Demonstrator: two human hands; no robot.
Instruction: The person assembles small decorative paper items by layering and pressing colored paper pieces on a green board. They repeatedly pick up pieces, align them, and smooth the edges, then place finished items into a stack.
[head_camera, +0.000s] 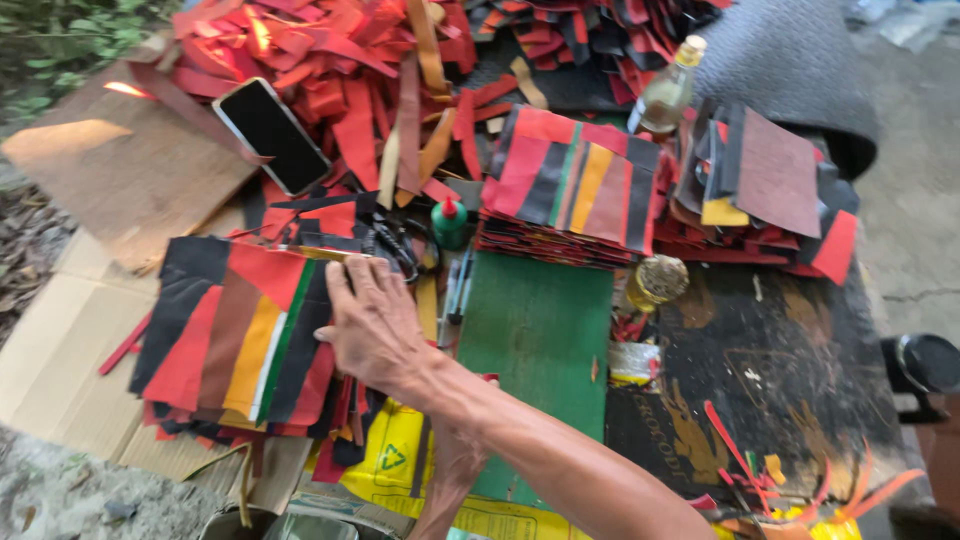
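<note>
Right hand (372, 322) flat and open on the striped patchwork stack (235, 345), fingers spread over its right edge; left hand hidden, grip impossible to tell. Could slide top panels askew if pressed sideways, or snag the scissors (392, 243) just beyond the fingertips.

Left hand (450, 470) mostly hidden under right forearm (560, 450). Scissors (392, 240) beside green glue bottle (449, 222) blurred. Round dark object (928, 362) cut by frame edge.

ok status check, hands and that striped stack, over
Right hand flat on the striped patchwork stack, fingers spread. Left hand hidden under the right forearm. Scissors just beyond the fingertips.
</note>
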